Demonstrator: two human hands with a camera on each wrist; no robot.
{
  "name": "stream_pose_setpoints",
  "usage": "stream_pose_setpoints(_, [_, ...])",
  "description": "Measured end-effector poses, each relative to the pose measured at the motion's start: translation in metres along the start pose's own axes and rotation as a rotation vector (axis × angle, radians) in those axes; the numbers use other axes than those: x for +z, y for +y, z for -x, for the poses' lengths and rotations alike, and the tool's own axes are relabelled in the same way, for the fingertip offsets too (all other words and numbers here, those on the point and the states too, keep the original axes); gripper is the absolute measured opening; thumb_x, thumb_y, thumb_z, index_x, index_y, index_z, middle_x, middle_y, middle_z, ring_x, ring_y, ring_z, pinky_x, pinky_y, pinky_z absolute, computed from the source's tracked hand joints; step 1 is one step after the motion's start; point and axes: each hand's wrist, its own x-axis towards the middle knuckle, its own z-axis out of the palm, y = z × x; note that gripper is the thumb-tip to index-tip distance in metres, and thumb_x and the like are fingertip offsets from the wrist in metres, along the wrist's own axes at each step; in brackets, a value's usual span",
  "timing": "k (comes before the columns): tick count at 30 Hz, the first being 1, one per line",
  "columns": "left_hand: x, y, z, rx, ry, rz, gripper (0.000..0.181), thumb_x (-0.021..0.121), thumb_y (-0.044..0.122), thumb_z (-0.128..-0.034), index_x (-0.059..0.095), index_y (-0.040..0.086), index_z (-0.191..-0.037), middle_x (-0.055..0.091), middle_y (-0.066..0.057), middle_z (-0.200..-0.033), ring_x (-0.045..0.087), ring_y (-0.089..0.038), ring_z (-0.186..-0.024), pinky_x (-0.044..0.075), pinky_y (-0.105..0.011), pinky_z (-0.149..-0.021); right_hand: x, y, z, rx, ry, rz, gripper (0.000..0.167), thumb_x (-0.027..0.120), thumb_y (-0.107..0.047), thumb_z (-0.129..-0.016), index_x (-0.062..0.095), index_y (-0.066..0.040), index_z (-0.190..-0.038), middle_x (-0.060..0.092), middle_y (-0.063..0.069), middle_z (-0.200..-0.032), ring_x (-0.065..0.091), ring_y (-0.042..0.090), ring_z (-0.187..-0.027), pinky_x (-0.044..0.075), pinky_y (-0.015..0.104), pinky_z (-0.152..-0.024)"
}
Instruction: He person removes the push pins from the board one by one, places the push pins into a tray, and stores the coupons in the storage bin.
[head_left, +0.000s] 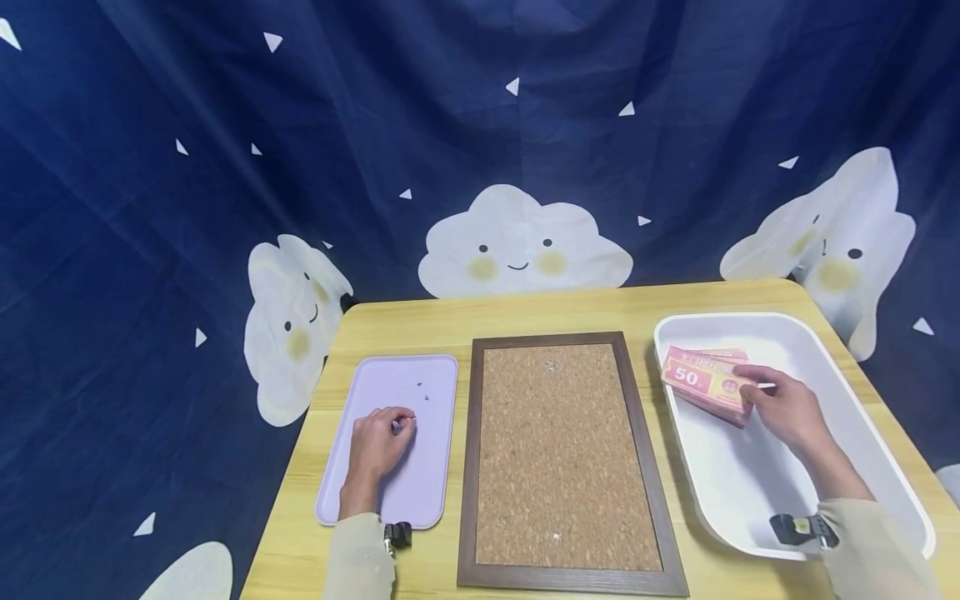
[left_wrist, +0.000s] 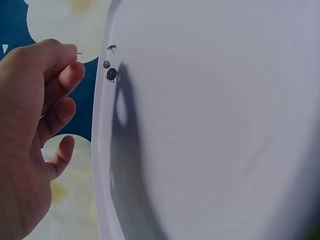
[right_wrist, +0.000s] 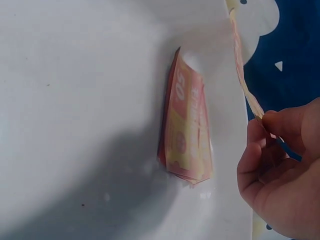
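In the left wrist view my left hand [left_wrist: 35, 115] pinches a thumbtack [left_wrist: 79, 53] between thumb and index finger; only its thin point shows. It hovers over the lilac tray [head_left: 341, 467], where a few dark thumbtacks [left_wrist: 111, 74] lie. My right hand [head_left: 787, 408] pinches a pink and yellow coupon [head_left: 697, 375] marked 50 by its right end. That coupon appears edge-on in the right wrist view, lifted off the coupon stack [right_wrist: 187, 125]. The stack lies in the white bin [head_left: 795, 508].
Between tray and bin, a cork board [head_left: 566, 458] with a dark brown frame lies on the wooden table [head_left: 405, 321]. Small shiny spots [head_left: 551, 365] show near the board's top and bottom. A dark blue curtain [head_left: 450, 108] with clouds hangs behind.
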Motion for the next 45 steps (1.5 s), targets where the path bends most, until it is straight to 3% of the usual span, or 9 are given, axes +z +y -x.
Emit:
stream_pose_setpoints(4, [-0.001,0.001,0.0,-0.05,-0.05,-0.014,0.006,0.075,0.02,-0.0785,0.074,0.018,-0.084,0.069,0.006,-0.072,0.06,-0.015,-0.067,0.044,-0.04,-0.07,0.002,0.002,-0.002,-0.014,-0.034,-0.002,0.038,0.053,-0.019,-0.094,0.058,-0.005,-0.129,0.07,0.005,-0.072,0.051,0.004,-0.067,0.037,0.024,-0.057])
stream_pose_setpoints(10, [-0.004,0.004,-0.001,-0.126,-0.136,-0.022,0.008,0.072,0.022,-0.0828,0.074,0.019,-0.089,0.07,0.004,-0.078,0.062,-0.017,-0.075,0.043,-0.043,-0.076,0.004,0.004,-0.003,-0.033,-0.069,-0.001,0.038,0.055,-0.016,-0.092,0.058,-0.003,-0.128,0.07,0.003,-0.071,0.054,0.003,-0.065,0.04,0.023,-0.058])
stream_pose_setpoints(15, [-0.005,0.004,-0.001,-0.197,-0.201,-0.029,0.013,0.07,0.025,-0.0858,0.074,0.019,-0.096,0.073,0.001,-0.088,0.066,-0.022,-0.086,0.043,-0.044,-0.081,0.006,0.005,-0.005,-0.031,-0.114,0.017,0.038,0.056,-0.012,-0.09,0.057,0.002,-0.126,0.071,0.012,-0.079,0.057,0.009,-0.068,0.042,0.025,-0.057])
stream_pose_setpoints(20, [-0.008,0.005,-0.005,-0.208,-0.21,-0.04,0.011,0.069,0.025,-0.0869,0.074,0.019,-0.095,0.073,0.002,-0.087,0.066,-0.022,-0.084,0.043,-0.046,-0.08,0.01,0.005,-0.006,0.003,-0.187,0.003,0.041,0.054,-0.011,-0.091,0.054,0.005,-0.128,0.071,0.018,-0.087,0.063,0.011,-0.069,0.045,0.026,-0.056])
stream_pose_setpoints(27, [-0.011,0.005,-0.016,-0.199,-0.185,-0.052,0.01,0.069,0.025,-0.0876,0.074,0.019,-0.093,0.072,0.003,-0.084,0.065,-0.02,-0.08,0.043,-0.044,-0.079,0.012,0.008,-0.005,-0.007,-0.181,0.043,0.041,0.054,-0.01,-0.09,0.054,0.005,-0.128,0.071,0.01,-0.081,0.06,0.011,-0.07,0.041,0.024,-0.056])
stream_pose_setpoints(38, [0.0,-0.001,-0.018,-0.251,-0.265,-0.026,0.011,0.067,0.026,-0.0891,0.072,0.019,-0.096,0.072,0.0,-0.089,0.066,-0.023,-0.088,0.041,-0.045,-0.082,0.013,0.012,-0.006,0.012,-0.199,0.056,0.044,0.053,-0.009,-0.087,0.053,0.006,-0.128,0.068,0.0,-0.072,0.057,0.013,-0.067,0.038,0.024,-0.057])
stream_pose_setpoints(45, [0.01,-0.007,-0.015,-0.276,-0.304,-0.028,0.013,0.067,0.028,-0.0895,0.072,0.019,-0.098,0.07,0.002,-0.09,0.066,-0.023,-0.092,0.042,-0.046,-0.083,0.016,0.015,-0.006,-0.009,-0.183,0.09,0.045,0.057,-0.009,-0.083,0.055,0.006,-0.125,0.066,0.005,-0.077,0.053,0.015,-0.067,0.037,0.026,-0.057])
